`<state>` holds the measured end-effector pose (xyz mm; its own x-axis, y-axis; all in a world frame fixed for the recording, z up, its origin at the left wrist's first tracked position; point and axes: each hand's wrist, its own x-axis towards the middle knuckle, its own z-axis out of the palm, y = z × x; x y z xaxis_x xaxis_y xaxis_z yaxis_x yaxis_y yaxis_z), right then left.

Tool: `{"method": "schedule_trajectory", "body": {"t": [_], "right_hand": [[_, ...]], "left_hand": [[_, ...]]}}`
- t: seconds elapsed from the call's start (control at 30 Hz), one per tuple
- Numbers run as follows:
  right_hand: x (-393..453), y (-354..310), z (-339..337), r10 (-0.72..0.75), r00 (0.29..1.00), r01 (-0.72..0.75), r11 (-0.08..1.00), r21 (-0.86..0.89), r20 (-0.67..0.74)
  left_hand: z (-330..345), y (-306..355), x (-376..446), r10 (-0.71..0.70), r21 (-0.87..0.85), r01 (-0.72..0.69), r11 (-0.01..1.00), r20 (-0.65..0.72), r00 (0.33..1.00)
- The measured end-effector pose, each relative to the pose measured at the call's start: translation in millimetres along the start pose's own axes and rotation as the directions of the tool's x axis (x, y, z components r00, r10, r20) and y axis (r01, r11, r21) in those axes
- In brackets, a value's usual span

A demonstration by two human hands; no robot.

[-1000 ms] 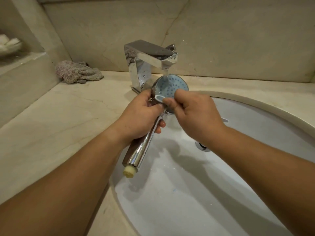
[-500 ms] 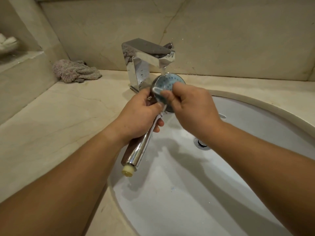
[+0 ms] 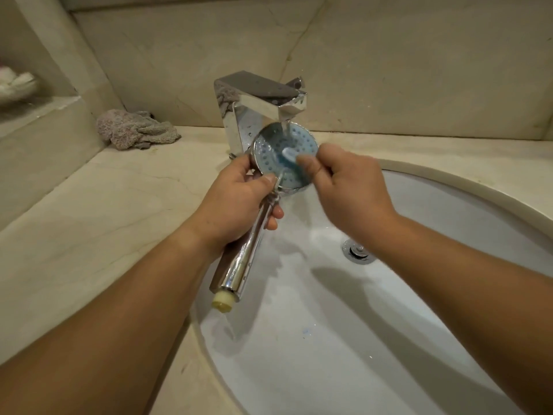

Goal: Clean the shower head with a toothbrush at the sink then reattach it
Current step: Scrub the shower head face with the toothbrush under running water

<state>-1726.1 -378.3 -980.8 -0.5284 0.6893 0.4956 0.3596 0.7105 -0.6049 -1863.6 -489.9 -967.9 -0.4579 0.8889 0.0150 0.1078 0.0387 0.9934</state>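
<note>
A chrome shower head (image 3: pixel 269 151) with a blue spray face is held face-up under the running chrome faucet (image 3: pixel 263 97). My left hand (image 3: pixel 239 199) grips its neck, and the chrome handle (image 3: pixel 239 265) slants down to a cream threaded end. My right hand (image 3: pixel 347 184) pinches a toothbrush (image 3: pixel 288 154), whose white-and-blue head lies on the spray face. Water from the spout falls onto the face just above the brush. Most of the toothbrush handle is hidden inside my right hand.
The white oval sink (image 3: pixel 389 339) lies below, its drain (image 3: pixel 357 253) at the right of centre. A crumpled grey-pink cloth (image 3: pixel 136 133) sits on the beige marble counter (image 3: pixel 89 220) by the back wall. A raised ledge at the left holds something white (image 3: pixel 16 83).
My right hand has slid to the right, uncovering more of the blue spray face, and the brush head now rests near the middle of the face. My left hand keeps its grip.
</note>
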Motion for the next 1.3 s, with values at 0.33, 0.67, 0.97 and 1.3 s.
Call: {"method": "schedule_trajectory", "body": {"t": [0.33, 0.67, 0.97, 1.3], "right_hand": [[7.4, -6.6, 4.9, -0.097, 0.995, 0.097, 0.993, -0.065, 0.007], [8.6, 22.4, -7.8, 0.185, 0.978, -0.182, 0.982, 0.042, -0.096], [-20.6, -1.5, 14.5, -0.068, 0.997, 0.069, 0.997, -0.028, 0.023], [15.8, 5.0, -8.4, 0.110, 0.991, -0.110, 0.994, 0.001, -0.078]], "left_hand": [[1.0, -1.2, 0.7, 0.003, 0.023, -0.003, 1.000, -0.004, 1.000], [0.6, 3.3, -1.6, -0.005, -0.022, 0.005, 1.000, -0.017, 1.000], [-2.1, 5.1, 2.7, -0.019, -0.086, 0.015, 0.996, -0.045, 0.999], [3.4, -2.3, 1.4, -0.011, 0.076, 0.007, 0.997, 0.058, 0.998]]}}
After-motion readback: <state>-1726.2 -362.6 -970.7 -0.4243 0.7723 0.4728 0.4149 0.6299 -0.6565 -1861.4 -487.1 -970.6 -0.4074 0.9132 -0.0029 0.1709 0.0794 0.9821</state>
